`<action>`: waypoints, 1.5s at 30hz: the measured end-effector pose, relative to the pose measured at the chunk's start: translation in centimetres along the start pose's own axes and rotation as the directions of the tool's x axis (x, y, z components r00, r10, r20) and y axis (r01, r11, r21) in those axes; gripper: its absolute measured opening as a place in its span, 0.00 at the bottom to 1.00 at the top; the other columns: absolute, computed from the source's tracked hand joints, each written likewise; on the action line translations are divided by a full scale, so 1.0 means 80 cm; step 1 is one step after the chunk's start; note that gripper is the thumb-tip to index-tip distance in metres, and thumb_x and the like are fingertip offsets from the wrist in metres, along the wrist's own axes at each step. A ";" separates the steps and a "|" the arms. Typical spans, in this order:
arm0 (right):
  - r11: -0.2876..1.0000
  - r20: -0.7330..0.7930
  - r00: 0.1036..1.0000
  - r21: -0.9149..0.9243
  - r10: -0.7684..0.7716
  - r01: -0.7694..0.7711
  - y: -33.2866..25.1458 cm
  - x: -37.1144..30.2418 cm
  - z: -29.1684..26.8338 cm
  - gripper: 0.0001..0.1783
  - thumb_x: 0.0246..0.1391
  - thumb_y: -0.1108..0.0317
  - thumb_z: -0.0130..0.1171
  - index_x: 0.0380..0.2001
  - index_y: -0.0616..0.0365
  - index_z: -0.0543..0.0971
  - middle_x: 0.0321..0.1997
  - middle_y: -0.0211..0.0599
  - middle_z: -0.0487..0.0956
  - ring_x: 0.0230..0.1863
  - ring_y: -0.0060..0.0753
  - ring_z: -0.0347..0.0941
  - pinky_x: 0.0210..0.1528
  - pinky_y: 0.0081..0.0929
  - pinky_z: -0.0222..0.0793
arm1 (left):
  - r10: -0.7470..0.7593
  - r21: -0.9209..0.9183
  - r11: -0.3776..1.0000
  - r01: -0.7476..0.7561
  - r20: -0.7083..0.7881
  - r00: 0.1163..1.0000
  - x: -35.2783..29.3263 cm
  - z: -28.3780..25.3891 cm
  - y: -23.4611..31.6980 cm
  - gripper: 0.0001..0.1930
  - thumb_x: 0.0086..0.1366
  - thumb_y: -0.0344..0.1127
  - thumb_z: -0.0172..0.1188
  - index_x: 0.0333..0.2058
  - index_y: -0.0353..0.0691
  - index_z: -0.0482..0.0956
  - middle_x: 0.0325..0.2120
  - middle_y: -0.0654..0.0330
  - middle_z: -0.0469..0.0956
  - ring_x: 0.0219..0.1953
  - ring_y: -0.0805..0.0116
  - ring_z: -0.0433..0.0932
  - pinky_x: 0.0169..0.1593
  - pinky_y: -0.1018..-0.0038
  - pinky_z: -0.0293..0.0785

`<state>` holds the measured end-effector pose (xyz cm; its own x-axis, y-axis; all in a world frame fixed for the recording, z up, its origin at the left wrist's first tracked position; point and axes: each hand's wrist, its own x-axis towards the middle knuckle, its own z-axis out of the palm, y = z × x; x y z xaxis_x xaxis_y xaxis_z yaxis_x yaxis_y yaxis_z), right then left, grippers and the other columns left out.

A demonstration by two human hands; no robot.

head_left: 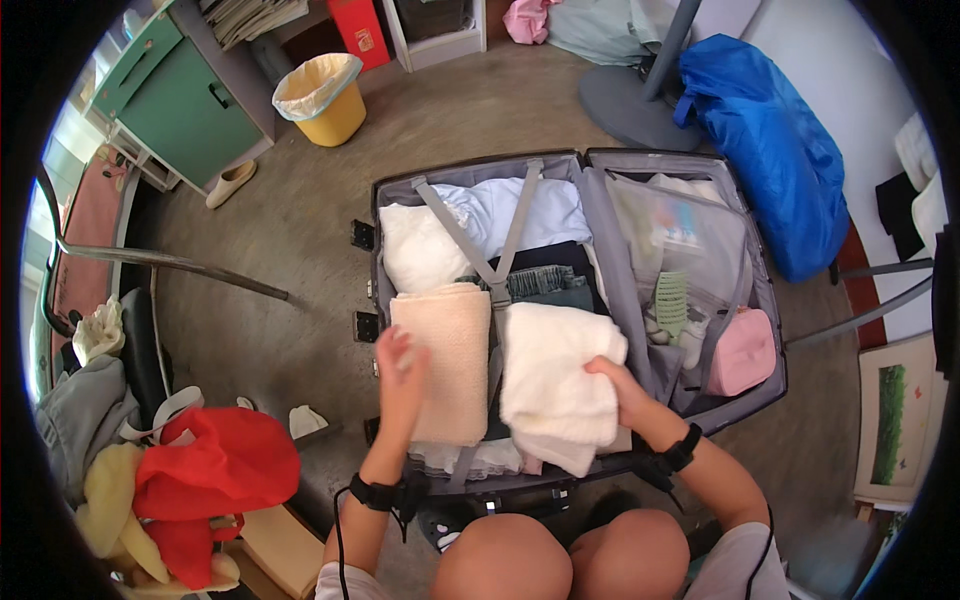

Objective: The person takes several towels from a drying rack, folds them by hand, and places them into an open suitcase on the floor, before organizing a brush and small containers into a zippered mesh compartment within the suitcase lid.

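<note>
An open suitcase [583,168] lies on the floor in front of my knees. My left hand [402,362] hovers at the left edge of a folded peach towel [450,365], slightly blurred, its fingers loosely apart and holding nothing. My right hand [618,388] grips the right side of a folded white fluffy towel [555,365], thumb on top. Both towels lie side by side in the left half, over dark clothes and folded jeans [545,283]. Behind them are a white fluffy item [420,250] and a light blue garment [545,215], under grey crossed straps [515,230].
The suitcase's right half holds a mesh pocket [700,240], a green ridged item [671,300] and a pink pouch [742,352]. A blue bag [765,150] stands behind at right. At left are a yellow bin [333,115], a metal bar [190,265] and a red cloth [220,465].
</note>
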<state>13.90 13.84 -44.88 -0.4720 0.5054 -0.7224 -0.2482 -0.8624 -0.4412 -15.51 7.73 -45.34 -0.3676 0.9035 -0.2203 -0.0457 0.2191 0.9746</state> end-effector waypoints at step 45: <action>0.846 -0.216 0.819 -0.185 -0.531 0.500 -0.112 0.020 0.029 0.28 0.41 0.75 0.59 0.48 0.67 0.65 0.45 0.44 0.72 0.45 0.37 0.70 0.45 0.32 0.69 | 0.212 0.660 0.673 -0.334 0.260 0.942 0.209 0.163 -0.036 0.23 0.56 0.42 0.56 0.47 0.33 0.66 0.34 0.50 0.77 0.38 0.53 0.74 0.44 0.68 0.67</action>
<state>13.43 22.27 -40.88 -0.0719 0.8783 -0.4727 -0.2892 -0.4719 -0.8328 -9.40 27.02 -52.33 -0.1146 0.9933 -0.0109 0.7051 0.0891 0.7035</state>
